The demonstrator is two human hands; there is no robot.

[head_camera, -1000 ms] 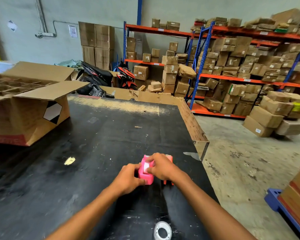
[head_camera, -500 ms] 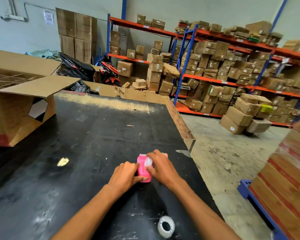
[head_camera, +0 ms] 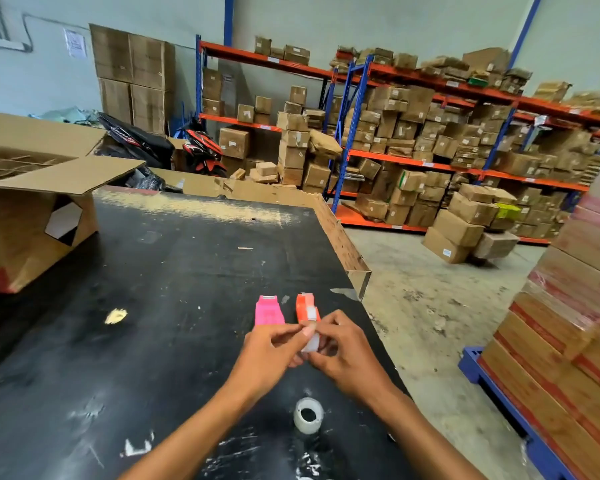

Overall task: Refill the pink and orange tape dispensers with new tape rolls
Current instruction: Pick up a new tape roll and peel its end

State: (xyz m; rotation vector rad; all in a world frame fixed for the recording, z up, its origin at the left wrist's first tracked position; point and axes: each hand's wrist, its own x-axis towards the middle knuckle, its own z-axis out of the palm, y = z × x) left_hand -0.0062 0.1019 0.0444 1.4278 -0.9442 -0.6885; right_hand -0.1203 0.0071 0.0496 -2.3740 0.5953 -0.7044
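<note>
Low in the centre of the frame, a small clear tape roll (head_camera: 310,341) is being pinched between the left hand (head_camera: 269,355) and right hand (head_camera: 343,355), fingertips closing on it. Just above them the pink dispenser (head_camera: 269,310) and orange dispenser (head_camera: 307,308) are lying side by side on the black table (head_camera: 153,306). Another tape roll (head_camera: 308,415) is sitting below the hands.

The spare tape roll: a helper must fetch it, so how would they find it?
Start at the black table and find the person's forearms. The spare tape roll lies between them, nearer the person than both hands. It is a whitish ring with a dark hole, unlike the pink dispenser and orange dispenser beyond.
</note>
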